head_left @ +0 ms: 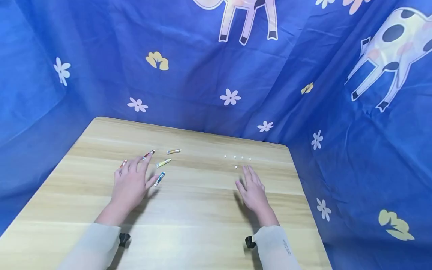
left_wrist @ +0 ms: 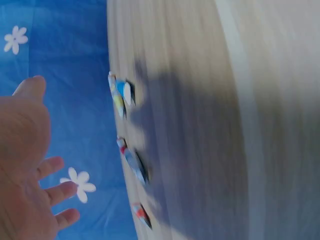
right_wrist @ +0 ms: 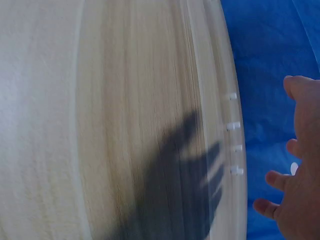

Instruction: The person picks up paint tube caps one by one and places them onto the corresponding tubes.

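Over the left part of the table, my left hand (head_left: 131, 185) hovers with its fingers spread and nothing in its grasp. Several small paint tubes lie around its fingertips: a blue tube (head_left: 159, 179) by the thumb, a yellow tube (head_left: 163, 163), an orange tube (head_left: 174, 151) and a red one (head_left: 147, 155), plus a partly hidden reddish tube (head_left: 123, 163). On the right, my right hand (head_left: 253, 191) is held above the tabletop, fingers extended and holding nothing. Just beyond its fingertips lie several tiny white caps (head_left: 236, 167); the right wrist view shows some white caps (right_wrist: 233, 126) near the far edge.
The light wood table (head_left: 195, 210) has rounded far corners. Blue patterned cloth (head_left: 199, 82) hangs behind it and along both sides. Both hands cast shadows on the wood. A black strap piece (head_left: 124, 239) shows at the left cuff, another (head_left: 250, 242) at the right.
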### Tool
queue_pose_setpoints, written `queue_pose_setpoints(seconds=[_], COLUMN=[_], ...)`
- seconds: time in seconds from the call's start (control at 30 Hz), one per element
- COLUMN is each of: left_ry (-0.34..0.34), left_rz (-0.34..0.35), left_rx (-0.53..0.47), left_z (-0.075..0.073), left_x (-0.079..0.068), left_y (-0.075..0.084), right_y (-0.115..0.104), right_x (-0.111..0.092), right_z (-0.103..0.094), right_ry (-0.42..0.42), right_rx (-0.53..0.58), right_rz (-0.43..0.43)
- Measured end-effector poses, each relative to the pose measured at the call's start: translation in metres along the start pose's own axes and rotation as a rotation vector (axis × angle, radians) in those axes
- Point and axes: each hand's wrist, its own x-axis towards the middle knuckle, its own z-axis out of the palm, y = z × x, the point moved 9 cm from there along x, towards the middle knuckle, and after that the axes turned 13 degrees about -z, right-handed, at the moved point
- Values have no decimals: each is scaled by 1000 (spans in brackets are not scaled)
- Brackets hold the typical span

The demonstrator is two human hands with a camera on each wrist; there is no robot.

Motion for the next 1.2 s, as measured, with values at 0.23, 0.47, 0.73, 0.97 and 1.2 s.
queue_pose_setpoints(seconds=[0.23, 0.47, 0.73, 0.97, 1.2], left_ry=[31, 16, -17, -31, -44], left_rz=[-49, -100, -165, -251, -277], left_rx=[-26, -27, -28, -31, -20], left_z=[-9, -10, -2, 2, 8], left_x=[7, 13, 22, 37, 51], left_y=[-20, -32, -49, -78, -98], right_y=[20, 36, 56, 72, 89], right_x=[9, 17, 18, 27, 40], right_z=[-4, -9, -7, -5, -1], right_ry=[70, 147, 200, 212, 252], right_rx=[91, 175, 222, 266, 354], right_rz=[-9, -17, 28, 52, 104])
